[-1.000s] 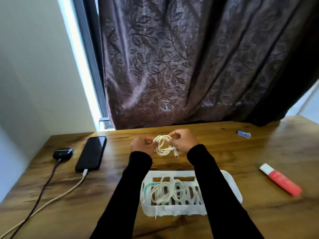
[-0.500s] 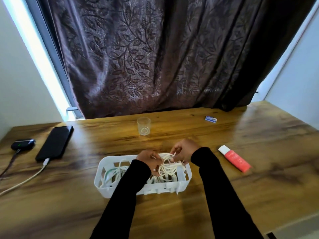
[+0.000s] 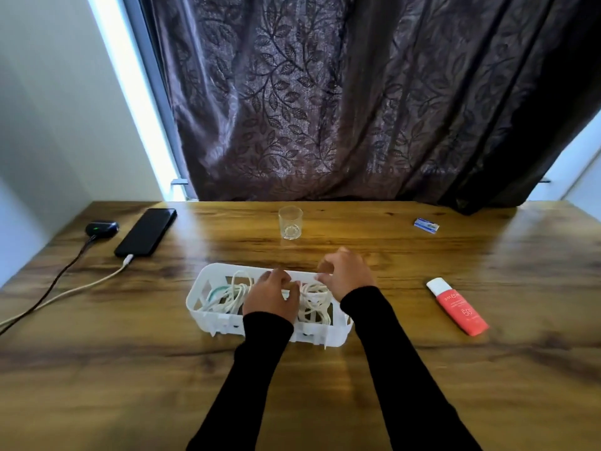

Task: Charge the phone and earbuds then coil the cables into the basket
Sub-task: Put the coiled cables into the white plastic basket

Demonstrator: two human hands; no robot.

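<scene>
1. While both hands sit over the white slotted plastic basket [image 3: 208, 315], the risk I see is the springy coils popping back out once released. The left hand [image 3: 271, 296] is curled down onto the white coiled cable [image 3: 313, 304], fingers bent in among the loops; whether it pinches a strand or only presses, I cannot tell.
2. The right hand [image 3: 346, 276] hovers at the basket's far rim, just beyond the left hand, fingers spread and loosely hooked, holding nothing that I can make out.
3. Lifting the left hand with a loop snagged on a finger would probably drag the bundle out. The basket looks light, so it might slide on the glossy wooden surface [image 3: 130, 369] too.
4. A second tangle of white and pale green cable [image 3: 227, 296] lies just left of the left hand, inside the same basket. The two bundles could knot together if stirred.
5. Well to the left of both hands, the slim black phone [image 3: 146, 232] lies flat with a cream cable [image 3: 65, 292] plugged in. Beside it the rounded black earbud case [image 3: 101, 228] shows a green light, on a dark cable [image 3: 65, 271]. Both leads trail off the edge, and a sleeve could catch them.
6. Beyond the hands stands a small clear tumbler [image 3: 290, 222], easily knocked over by a forward reach. To the right of the right hand lies a smooth coral tube with a white cap [image 3: 458, 306], and farther off a small blue and white packet [image 3: 426, 225].
</scene>
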